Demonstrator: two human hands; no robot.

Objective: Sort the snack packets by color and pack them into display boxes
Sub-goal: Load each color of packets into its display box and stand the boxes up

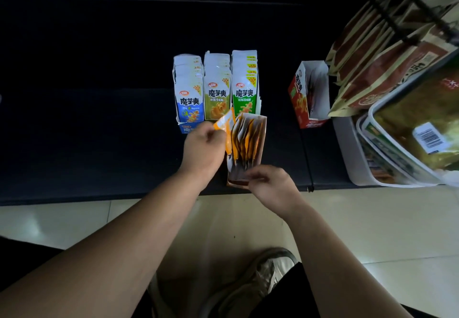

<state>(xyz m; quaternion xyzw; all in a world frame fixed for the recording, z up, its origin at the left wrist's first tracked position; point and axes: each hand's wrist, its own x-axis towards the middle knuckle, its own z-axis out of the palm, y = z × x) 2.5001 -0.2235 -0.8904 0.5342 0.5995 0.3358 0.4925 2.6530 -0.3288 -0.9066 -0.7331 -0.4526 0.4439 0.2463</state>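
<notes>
My left hand pinches a thin orange foil snack packet just beside the open orange cardboard display box, whose near end my right hand grips on the dark shelf.

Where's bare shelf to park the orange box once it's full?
Widest: dark shelf left of the blue cardboard display box. Narrower strip between the green cardboard display box and the red cardboard box. Crowded: right end, stacked brown pouches and white plastic tub.

head-worn view, looking steeply down, close
</notes>
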